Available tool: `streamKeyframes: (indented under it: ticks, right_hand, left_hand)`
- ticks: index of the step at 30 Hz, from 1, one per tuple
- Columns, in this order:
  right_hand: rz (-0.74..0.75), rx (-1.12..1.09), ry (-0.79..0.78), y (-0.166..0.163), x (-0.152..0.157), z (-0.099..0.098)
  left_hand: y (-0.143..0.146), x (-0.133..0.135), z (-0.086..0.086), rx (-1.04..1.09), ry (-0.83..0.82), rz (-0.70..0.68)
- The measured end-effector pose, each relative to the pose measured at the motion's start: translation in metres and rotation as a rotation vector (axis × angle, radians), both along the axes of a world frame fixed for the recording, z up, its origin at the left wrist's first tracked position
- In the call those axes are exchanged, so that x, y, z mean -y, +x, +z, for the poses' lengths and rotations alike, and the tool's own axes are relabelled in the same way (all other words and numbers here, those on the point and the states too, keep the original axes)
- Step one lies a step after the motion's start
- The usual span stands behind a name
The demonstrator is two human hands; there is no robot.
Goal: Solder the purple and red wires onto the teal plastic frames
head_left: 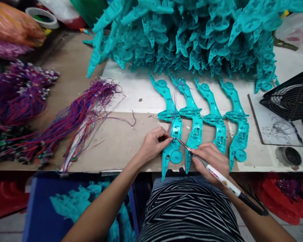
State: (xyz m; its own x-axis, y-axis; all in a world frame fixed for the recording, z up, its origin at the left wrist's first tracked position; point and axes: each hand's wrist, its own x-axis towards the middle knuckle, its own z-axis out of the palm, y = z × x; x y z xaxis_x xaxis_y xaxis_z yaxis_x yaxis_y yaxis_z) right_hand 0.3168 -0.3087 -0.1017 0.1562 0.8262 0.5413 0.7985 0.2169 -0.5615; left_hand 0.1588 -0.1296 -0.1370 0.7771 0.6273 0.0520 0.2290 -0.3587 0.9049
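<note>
In my right hand (212, 159) is a white-handled soldering iron (223, 179), its metal tip pointing left onto the nearest teal plastic shell (176, 129). My left hand (155, 143) pinches thin red and blue wires (175, 95) at the same shell, close to the iron's tip. These wires run up to the top of the neighbouring teal shell (197, 124). What exactly lies under the fingertips is too small to make out. Two more shells (218, 129) lie to the right in the same row, open side up.
A large heap of teal shells (192, 33) stands at the back. Bundles of red and blue wires (78, 114) lie on the left. To the right are a black fan (290, 95), a white board (272, 129) and a small round tin (289, 156). Below the table edge, a blue bin (37, 205) holds teal pieces.
</note>
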Motion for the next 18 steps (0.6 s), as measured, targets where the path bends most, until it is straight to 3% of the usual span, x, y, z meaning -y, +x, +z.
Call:
streamKeyframes:
  ticks: [18]
  right_hand:
    - [0.010,0.052,0.031,-0.0015,-0.0015,-0.0017]
  left_hand:
    - [-0.0002,0.0026,-0.0065,0.032,0.066,0.008]
